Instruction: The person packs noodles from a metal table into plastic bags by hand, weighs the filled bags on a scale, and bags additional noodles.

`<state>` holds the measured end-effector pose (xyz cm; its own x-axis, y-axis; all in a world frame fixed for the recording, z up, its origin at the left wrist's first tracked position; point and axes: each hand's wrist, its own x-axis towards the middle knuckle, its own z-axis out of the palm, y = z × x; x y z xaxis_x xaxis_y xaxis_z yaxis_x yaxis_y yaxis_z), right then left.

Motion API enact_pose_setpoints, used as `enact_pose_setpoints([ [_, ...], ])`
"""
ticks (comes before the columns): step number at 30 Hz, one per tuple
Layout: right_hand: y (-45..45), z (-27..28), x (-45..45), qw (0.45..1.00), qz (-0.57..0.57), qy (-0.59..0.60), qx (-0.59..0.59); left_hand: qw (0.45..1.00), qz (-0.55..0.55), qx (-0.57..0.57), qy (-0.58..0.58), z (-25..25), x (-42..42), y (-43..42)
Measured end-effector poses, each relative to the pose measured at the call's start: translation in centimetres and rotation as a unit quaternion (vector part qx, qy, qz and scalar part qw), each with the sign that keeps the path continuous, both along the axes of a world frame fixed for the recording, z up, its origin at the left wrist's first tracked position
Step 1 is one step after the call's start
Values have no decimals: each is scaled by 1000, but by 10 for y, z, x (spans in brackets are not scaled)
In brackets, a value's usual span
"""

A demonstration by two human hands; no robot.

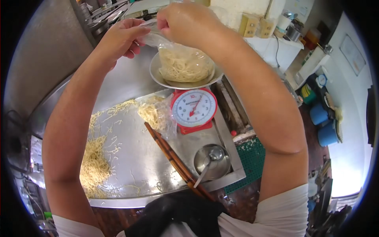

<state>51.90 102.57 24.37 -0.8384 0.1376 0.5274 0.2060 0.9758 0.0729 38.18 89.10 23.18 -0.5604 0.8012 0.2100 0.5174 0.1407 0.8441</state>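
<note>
A clear plastic bag of noodles [183, 67] rests in the metal pan [158, 81] of a red dial scale [194, 108]. Its upper part is stretched between both hands above the pan. My left hand [127, 37] pinches the bag's edge with thumb and forefinger, the other fingers loosely curled. My right hand [185, 23] is closed in a fist on the opposite side of the bag's mouth; part of its grip is hidden. The scale's red needle stands slightly past 0. A second plastic bag with noodles [152, 112] lies on the steel table left of the scale.
A heap of loose noodles [94, 166] covers the left of the steel table [132, 158], with strands scattered around. Brown wooden sticks [171, 156] lie diagonally in front. A metal bowl [221, 172] with a ladle [215, 155] stands near the right rim. Blue buckets [327, 132] stand farther right.
</note>
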Motion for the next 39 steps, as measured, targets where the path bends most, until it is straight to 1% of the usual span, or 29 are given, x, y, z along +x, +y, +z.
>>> enact_pose_setpoints([
  [1,1,-1,-2,1000,-7,13,23,1000,4,1,2,0,0,0],
  [4,11,-2,5,999,11,-4,-31,1000,7,3,-2,1,0,0],
  [7,14,-14,-5,987,-63,-140,43,1000,25,3,5,5,-2,2],
  [8,17,-22,-7,989,-67,-128,24,999,31,7,7,7,4,2],
  [11,23,-40,-11,992,-73,-101,-22,997,15,-30,66,9,5,5],
  [13,23,-45,-9,991,-76,-99,-42,991,1,-37,131,7,4,8],
  [15,23,-50,-13,992,-75,-94,-24,979,-4,-43,199,3,-1,9],
  [16,24,-53,-15,993,-72,-91,-14,948,16,-28,315,-1,1,9],
  [17,25,-57,-17,992,-76,-97,-36,903,38,-12,428,-4,3,9],
  [18,27,-61,-22,990,-77,-103,-55,843,62,3,534,-4,8,7],
  [19,26,-61,-27,989,-76,-109,-72,806,30,60,588,0,17,7],
  [21,29,-61,-30,984,-101,-69,-130,709,-31,166,685,7,40,13],
  [22,30,-57,-27,980,-110,-51,-157,750,-58,149,642,6,41,14],
  [23,34,-54,-21,992,-75,-31,-101,789,-84,132,595,1,41,16],
  [24,39,-50,-15,998,-37,-13,-46,865,-72,145,474,-2,44,22],
  [25,38,-38,-10,997,-46,-12,-67,924,-58,160,343,-5,45,31],
  [26,36,-23,-5,994,-57,-12,-88,947,-28,194,254,-10,42,44],
  [27,35,-11,2,993,-18,61,-103,960,-1,229,162,-15,38,56],
  [28,34,-1,10,984,20,133,-119,974,-9,188,128,-19,37,64],
  [29,31,8,14,960,65,180,-203,985,-19,145,93,-24,35,71],
  [30,27,14,18,925,107,224,-287,993,-31,102,57,-23,38,74],
  [31,26,18,21,879,147,265,-368,990,-30,136,12,-22,40,77],
  [33,28,22,29,886,128,248,-370,976,-31,201,-76,-13,44,82],
  [34,27,24,32,889,117,240,-371,960,-17,243,-135,-2,51,81],
  [36,16,23,37,896,74,122,-421,912,11,324,-250,24,61,78],
  [37,11,21,39,893,51,62,-444,906,-8,322,-276,36,65,72],
  [39,5,10,29,875,86,25,-476,890,-48,313,-328,57,71,64],
])
